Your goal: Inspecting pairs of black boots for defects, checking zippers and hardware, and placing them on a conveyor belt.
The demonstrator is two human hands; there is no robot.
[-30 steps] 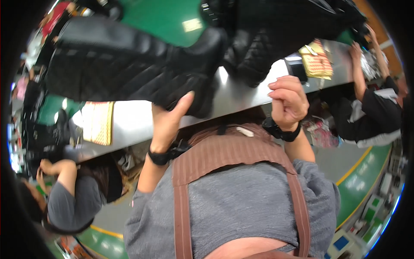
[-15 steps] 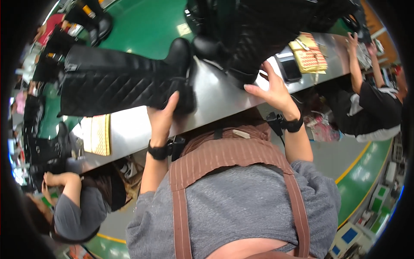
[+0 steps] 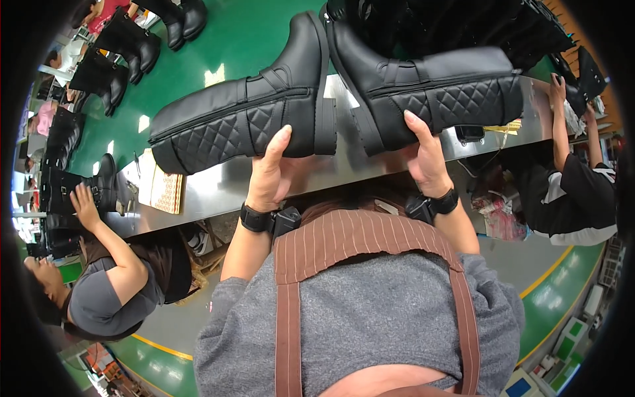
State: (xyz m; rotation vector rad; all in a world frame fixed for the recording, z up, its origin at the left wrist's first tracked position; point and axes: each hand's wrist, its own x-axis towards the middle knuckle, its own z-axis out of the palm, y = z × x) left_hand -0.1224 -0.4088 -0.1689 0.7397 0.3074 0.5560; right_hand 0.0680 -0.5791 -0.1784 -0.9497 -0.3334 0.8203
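My left hand grips a tall black boot by its heel end, thumb on the quilted side and fingers hidden beneath. The shaft points left, and a zip runs along it. In my right hand is a matching boot, held near the heel, its shaft pointing right. Both boots lie on their sides above the metal bench. Their soles face each other, a narrow gap between them, toes toward the far side.
Yellow patterned paper lies on the bench at left; a dark box-like item sits at right. More black boots stand beyond the bench. One co-worker is at left by a boot, another at right.
My right hand has closed on the second boot, which now lies on its side. The left boot has turned, its shaft tilting down and its zip side showing. The left co-worker's hand has risen.
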